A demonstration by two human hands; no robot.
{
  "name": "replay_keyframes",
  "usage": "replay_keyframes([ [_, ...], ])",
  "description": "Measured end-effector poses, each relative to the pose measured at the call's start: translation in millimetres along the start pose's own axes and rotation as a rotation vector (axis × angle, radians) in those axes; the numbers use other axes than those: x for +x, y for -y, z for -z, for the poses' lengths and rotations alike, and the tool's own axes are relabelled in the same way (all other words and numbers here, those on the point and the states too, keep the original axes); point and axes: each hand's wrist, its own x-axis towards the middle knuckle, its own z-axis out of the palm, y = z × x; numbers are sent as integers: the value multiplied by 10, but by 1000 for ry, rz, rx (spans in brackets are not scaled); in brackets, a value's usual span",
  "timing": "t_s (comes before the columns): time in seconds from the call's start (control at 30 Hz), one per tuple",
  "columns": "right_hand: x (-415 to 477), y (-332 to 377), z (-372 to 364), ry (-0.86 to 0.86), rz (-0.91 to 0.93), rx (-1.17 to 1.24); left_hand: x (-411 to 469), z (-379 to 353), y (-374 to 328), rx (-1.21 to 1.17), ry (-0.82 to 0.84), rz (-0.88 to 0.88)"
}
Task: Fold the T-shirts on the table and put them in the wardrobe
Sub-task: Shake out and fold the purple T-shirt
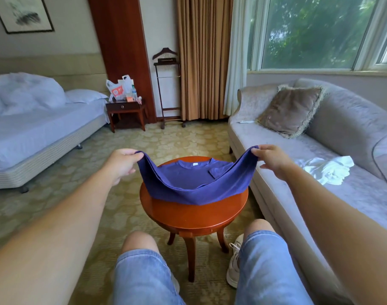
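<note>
Left hand [122, 164] and right hand [270, 158] each pinch hem corner of blue T-shirt [188, 183], lifted over round table [193, 213]. Folding step; next, probably carry hem far toward collar.

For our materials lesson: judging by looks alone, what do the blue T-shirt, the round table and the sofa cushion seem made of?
Blue T-shirt: soft matte knit, probably cotton; it sags limply where lifted. Round table: wood with glossy reddish varnish; its top reflects light. Cushion: brownish woven fabric, slightly shiny, with a fringed edge.
</note>
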Motion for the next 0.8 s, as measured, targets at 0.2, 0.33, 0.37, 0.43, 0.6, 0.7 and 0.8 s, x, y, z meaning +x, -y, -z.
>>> replay_keyframes([
  [0.2, 666, -460, -122, -275, -124, -235, 650, -225, 400, -18, -127, 112],
  [0.33, 1330, -758, -263, -293, -227, -301, 1336, -450, 695, 45, -229, 153],
  [0.37, 1518, -815, -324, -295, -240, -315, 1516, -518, 756, 59, -248, 156],
  [0.43, 1915, -904, -457, -292, -244, -343, 1880, -671, 854, 85, -287, 154],
  [0.6, 2976, -1225, -818, -250, -211, -402, 2857, -1041, 1112, 158, -311, 203],
  [0.7, 3407, -1470, -1048, -217, -206, -466, 3300, -1252, 1340, 293, -304, 161],
  [0.8, 3427, -1752, -1281, -173, -225, -562, 3297, -1494, 1625, 523, -220, 131],
])
